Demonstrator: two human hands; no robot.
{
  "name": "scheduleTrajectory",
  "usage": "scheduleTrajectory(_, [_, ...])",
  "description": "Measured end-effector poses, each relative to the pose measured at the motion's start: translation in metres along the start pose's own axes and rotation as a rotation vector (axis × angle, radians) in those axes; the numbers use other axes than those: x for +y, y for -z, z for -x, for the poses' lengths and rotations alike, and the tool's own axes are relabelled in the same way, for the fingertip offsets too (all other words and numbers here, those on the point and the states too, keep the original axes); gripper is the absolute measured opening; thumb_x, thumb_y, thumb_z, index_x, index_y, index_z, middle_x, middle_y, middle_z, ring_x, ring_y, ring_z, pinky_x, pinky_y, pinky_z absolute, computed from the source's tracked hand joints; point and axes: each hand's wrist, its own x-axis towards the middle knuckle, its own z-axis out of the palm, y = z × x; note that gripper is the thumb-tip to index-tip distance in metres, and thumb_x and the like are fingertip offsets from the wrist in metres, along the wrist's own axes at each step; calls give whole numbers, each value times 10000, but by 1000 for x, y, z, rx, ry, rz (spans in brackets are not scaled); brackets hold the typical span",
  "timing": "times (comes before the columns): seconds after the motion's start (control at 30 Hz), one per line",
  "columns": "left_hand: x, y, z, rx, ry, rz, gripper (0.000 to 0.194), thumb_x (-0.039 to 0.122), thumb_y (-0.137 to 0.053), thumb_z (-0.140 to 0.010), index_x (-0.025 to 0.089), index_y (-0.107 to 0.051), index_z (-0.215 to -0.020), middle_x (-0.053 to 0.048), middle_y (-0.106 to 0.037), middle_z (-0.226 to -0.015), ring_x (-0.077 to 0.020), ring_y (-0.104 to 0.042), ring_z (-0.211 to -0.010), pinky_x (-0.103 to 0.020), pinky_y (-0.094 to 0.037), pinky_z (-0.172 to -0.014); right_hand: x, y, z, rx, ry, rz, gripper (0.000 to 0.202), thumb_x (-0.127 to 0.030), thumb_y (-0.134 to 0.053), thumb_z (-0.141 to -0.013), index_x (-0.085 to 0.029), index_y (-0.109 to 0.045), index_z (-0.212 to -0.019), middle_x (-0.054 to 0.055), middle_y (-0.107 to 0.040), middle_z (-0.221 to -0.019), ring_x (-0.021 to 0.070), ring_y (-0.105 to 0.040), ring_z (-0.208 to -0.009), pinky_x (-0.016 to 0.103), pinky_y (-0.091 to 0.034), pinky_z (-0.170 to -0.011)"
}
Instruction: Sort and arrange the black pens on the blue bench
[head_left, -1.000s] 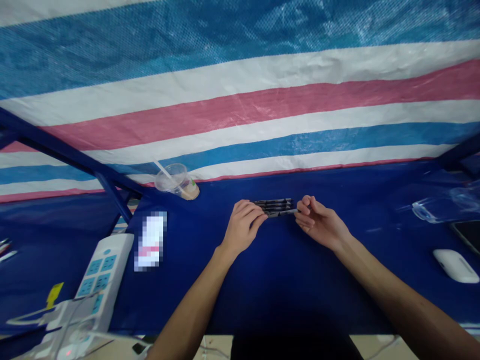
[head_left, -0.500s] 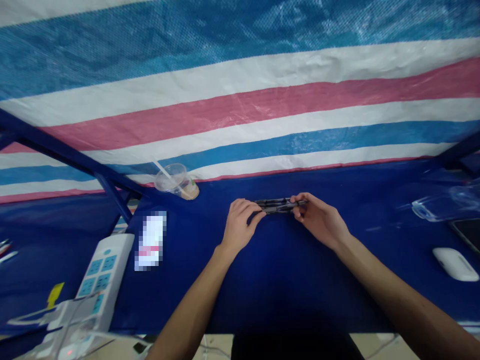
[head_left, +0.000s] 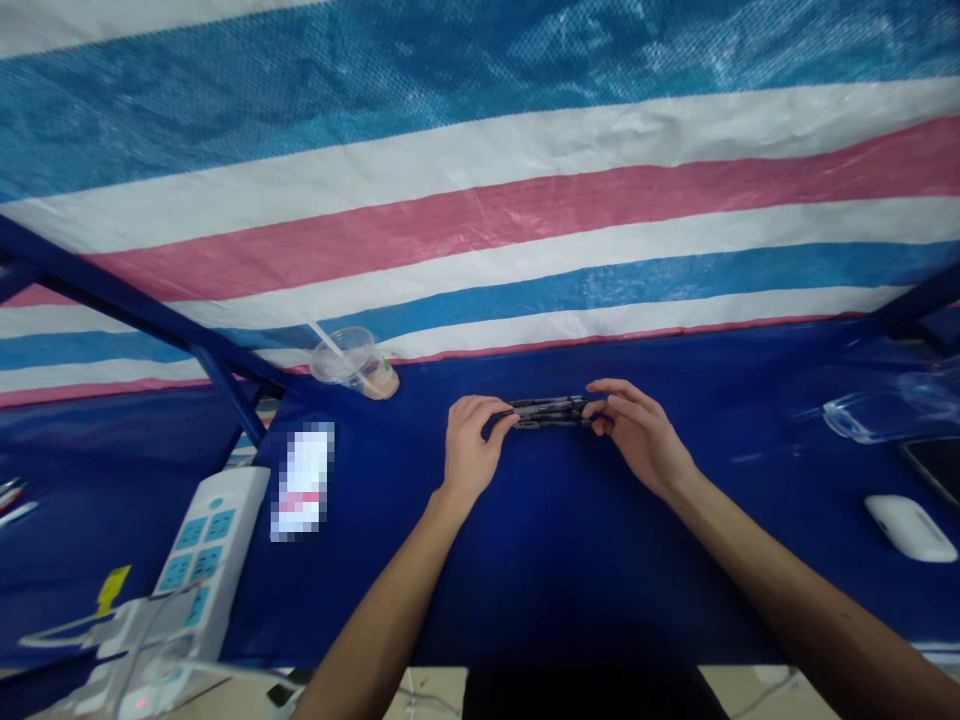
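Observation:
A small bundle of dark, slim pens (head_left: 551,411) lies crosswise in the middle of the blue table (head_left: 570,560). My left hand (head_left: 472,445) pinches its left end between thumb and fingers. At the other end is my right hand (head_left: 645,435), its fingers parted, with the tip of one finger beside or just touching the pens. The pens lie side by side with their ends roughly level; the left tips are partly hidden by my fingers.
A tilted plastic cup (head_left: 352,362) with a straw stands at the back left. A lit phone (head_left: 302,480) and a white power strip (head_left: 214,540) lie to the left. On the right are a clear bottle (head_left: 870,412), a white rounded case (head_left: 910,528) and a dark phone (head_left: 937,465).
My right hand has loosened from the right end of the pens, its fingers lifting and spreading. My left hand has shifted slightly left, showing more of the pens.

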Motion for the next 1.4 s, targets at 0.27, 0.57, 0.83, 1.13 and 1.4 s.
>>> scheduleTrajectory(0.27, [-1,0,-1,28,-47,23,131,372,-711,-949,253,-755,-919,-19,-743,-944,-209,-660,-929,-441,-499,-924,3,3,0,51,100,36,93,-300,-743,-875,-238,-749,-944,34,-649,-810,173,-569,-725,315,-408,-613])
scheduleTrajectory(0.57, [5,2,0,-191,-162,49,114,356,-719,-943,251,-759,-966,-48,-745,-1009,-233,-642,-1052,-470,-507,-979,4,9,-4,115,119,25,52,-284,-739,-855,-236,-726,-838,17,-620,-756,152,-525,-650,318,-374,-582])
scheduleTrajectory(0.83, [5,3,0,-241,-161,33,99,315,-692,-959,241,-731,-1011,-55,-724,-1060,-235,-616,-1083,-468,-488,-992,4,8,-4,108,88,13,50,-280,-737,-850,-233,-724,-839,7,-583,-714,148,-508,-640,305,-366,-568])
scheduleTrajectory(1.13, [9,5,-1,-288,-149,31,98,319,-675,-966,238,-712,-1007,-52,-711,-1076,-238,-599,-1088,-463,-475,-1000,7,9,-4,105,43,6,54,-273,-745,-841,-221,-736,-826,6,-573,-718,136,-505,-647,280,-374,-566])
scheduleTrajectory(1.4, [7,6,0,-357,-97,14,331,404,-686,-959,286,-626,-1263,-79,-570,-1394,-280,-503,-1359,-504,-460,-1131,11,12,-8,150,124,70,81,-310,-740,-845,-231,-746,-861,12,-615,-809,159,-577,-763,290,-460,-674])
